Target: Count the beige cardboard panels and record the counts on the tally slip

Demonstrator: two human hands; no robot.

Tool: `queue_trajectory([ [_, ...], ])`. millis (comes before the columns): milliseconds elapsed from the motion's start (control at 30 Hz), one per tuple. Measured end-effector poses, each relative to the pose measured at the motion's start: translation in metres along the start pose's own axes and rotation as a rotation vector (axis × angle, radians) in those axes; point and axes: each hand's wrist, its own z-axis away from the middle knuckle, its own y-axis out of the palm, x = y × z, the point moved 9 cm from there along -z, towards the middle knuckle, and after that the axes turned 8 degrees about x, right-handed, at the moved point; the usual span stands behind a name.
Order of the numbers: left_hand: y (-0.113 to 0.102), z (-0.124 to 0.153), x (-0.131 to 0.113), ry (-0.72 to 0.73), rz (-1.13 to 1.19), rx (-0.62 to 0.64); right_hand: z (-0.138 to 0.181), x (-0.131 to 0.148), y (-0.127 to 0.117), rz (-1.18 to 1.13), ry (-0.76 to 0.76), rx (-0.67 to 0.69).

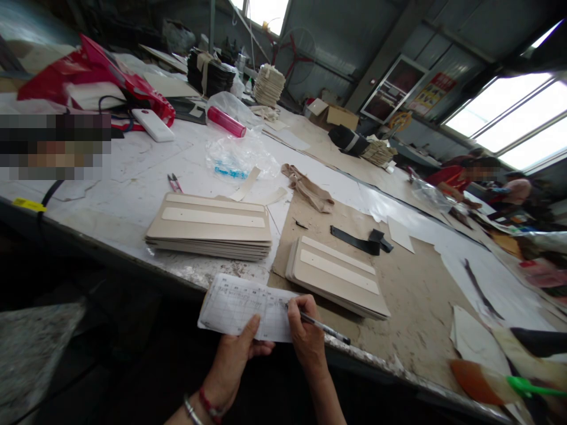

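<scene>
My left hand (237, 357) grips a small notebook (237, 310) from below, its thumb lying on the ruled page, which bears handwriting. In my right hand (306, 330) is a pen (328, 330), its tip against the right part of the page. The notebook is at the table's front edge. Just beyond it sits a stack of beige panels (212, 221) with pale strips across the top one. A second, similar stack of panels (339, 274) lies to the right, close to my right hand.
Small scissors (174, 183), a black strap (357, 239) and a beige cloth (310, 189) lie farther back. Behind are a pink roll (225, 121), clear plastic bags and a white power bank (153, 125). A brush (478, 381) lies front right. People (456, 180) work at far right.
</scene>
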Motion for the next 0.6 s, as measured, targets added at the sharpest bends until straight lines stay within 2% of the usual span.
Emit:
queue_trajectory([
  [400, -0.0003, 0.0022, 0.0, -0.002, 0.02, -0.013, -0.0004, -0.0014, 0.0037, 0.038, -0.012, 0.025],
  [600, 0.0012, 0.002, -0.0007, -0.004, 0.013, 0.001, -0.0013, 0.0005, 0.0011, 0.053, -0.022, -0.005],
])
